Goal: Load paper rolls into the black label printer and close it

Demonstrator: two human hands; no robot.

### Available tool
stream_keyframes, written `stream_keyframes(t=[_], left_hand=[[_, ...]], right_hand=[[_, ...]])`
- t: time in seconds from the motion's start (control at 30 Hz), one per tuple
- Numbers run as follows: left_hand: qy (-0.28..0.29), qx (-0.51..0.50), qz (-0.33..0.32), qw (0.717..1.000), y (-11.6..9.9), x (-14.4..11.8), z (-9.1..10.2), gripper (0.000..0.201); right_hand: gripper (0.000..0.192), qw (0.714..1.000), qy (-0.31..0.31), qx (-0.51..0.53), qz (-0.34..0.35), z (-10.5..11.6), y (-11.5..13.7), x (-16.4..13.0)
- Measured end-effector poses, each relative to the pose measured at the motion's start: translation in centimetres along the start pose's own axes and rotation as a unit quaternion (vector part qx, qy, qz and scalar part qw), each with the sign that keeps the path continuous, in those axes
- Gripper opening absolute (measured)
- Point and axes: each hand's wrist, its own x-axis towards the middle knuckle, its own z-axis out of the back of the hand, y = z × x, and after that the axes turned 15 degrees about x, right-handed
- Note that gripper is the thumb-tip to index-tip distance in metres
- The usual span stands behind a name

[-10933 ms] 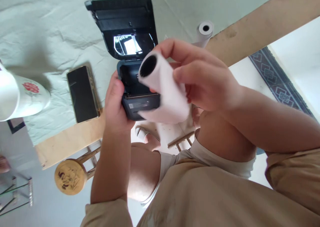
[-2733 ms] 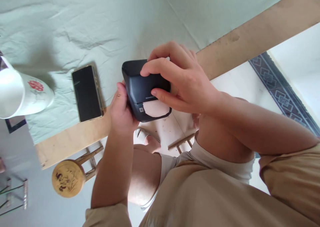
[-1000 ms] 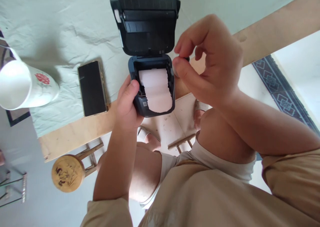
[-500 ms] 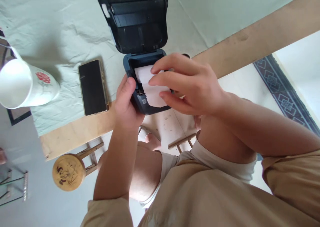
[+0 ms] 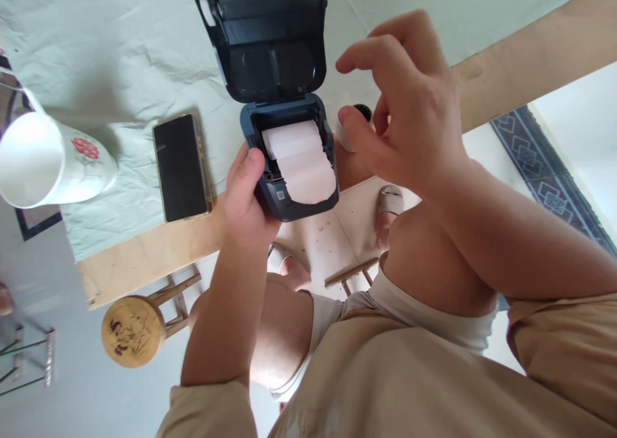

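Note:
My left hand [image 5: 245,200] grips the left side of a small dark printer [image 5: 284,209] held at the table's near edge. Its lid [image 5: 267,36] stands open and tilted back. Inside sits a white paper roll [image 5: 299,161] with its torn end lying over the front lip. My right hand [image 5: 409,103] hovers to the right of the printer, fingers apart and curled, holding nothing. Just behind its thumb a second paper roll [image 5: 359,113] peeks out on the table.
A black phone [image 5: 182,166] lies face up to the left of the printer on the pale green cloth [image 5: 120,58]. A white mug with a red flower [image 5: 53,164] lies at far left. A round wooden stool [image 5: 130,332] stands below the wooden table edge [image 5: 144,258].
My right hand has lifted off the paper in the printer and moved up and to the right. The paper end now lies uncovered over the front lip. The left hand keeps its grip.

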Motion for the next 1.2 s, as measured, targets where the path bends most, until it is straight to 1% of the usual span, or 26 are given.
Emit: stream_keyframes(t=[0.03,0.07,0.13,0.23,0.37,0.47,0.57,0.63,0.73,0.87,0.93,1.0,1.03,1.1,1.13,1.2], left_hand=[[0.001,-0.002,0.0,1.0,0.0,0.0,0.0,0.03],[-0.001,-0.001,-0.002,1.0,0.1,0.0,0.0,0.031],[-0.007,0.005,-0.005,1.0,0.1,0.1,0.0,0.032],[-0.01,0.012,-0.007,1.0,0.2,0.1,-0.1,0.032],[-0.027,0.037,-0.008,0.999,0.1,0.0,-0.2,0.031],[-0.026,0.055,0.0,0.998,0.1,0.0,-0.2,0.03],[-0.023,0.045,0.002,0.999,0.1,0.1,0.0,0.03],[-0.022,0.034,0.002,0.999,0.2,0.1,0.1,0.031],[-0.013,0.023,-0.004,1.0,0.1,0.0,0.1,0.031],[-0.007,0.032,0.007,0.999,-0.1,-0.2,0.2,0.03],[-0.005,0.034,0.011,0.999,-0.1,-0.1,0.2,0.027],[-0.012,0.032,0.01,0.999,0.0,-0.1,0.2,0.026],[-0.017,0.031,0.01,0.999,0.0,0.0,0.2,0.026],[-0.021,0.032,0.009,0.999,0.1,0.0,0.2,0.026],[-0.02,0.033,0.009,0.999,0.1,0.0,0.2,0.026],[-0.016,0.044,0.01,0.999,0.0,0.0,0.2,0.028]], right_hand=[[0.035,0.999,0.024,-0.005,-0.024,-0.1,-0.3,0.2],[0.034,0.998,0.048,-0.011,-0.033,-0.2,-0.7,0.4],[0.031,0.996,0.084,-0.029,-0.027,-0.7,-1.4,0.6],[0.029,0.994,0.103,-0.046,-0.012,-1.3,-2.0,0.5],[0.031,0.993,0.111,-0.039,-0.025,-1.3,-2.2,0.4],[0.037,0.988,0.151,-0.018,-0.038,-0.8,-2.4,0.5],[0.043,0.98,0.192,0.021,-0.042,-0.4,-2.7,0.5],[0.045,0.977,0.205,0.026,-0.044,-0.4,-2.9,0.6],[0.047,0.979,0.198,0.007,-0.054,-0.4,-3.0,0.7],[0.053,0.979,0.19,0.021,-0.067,-0.4,-2.9,0.9],[0.059,0.982,0.164,0.041,-0.079,-0.2,-2.8,0.9],[0.06,0.985,0.121,0.078,-0.094,0.1,-2.6,1.0],[0.056,0.984,0.098,0.107,-0.102,0.2,-2.5,1.0],[0.041,0.975,0.056,0.183,-0.11,0.2,-2.4,1.0],[0.034,0.967,0.037,0.225,-0.112,0.2,-2.3,1.0],[0.028,0.946,0.0,0.304,-0.115,-0.1,-2.2,1.1]])
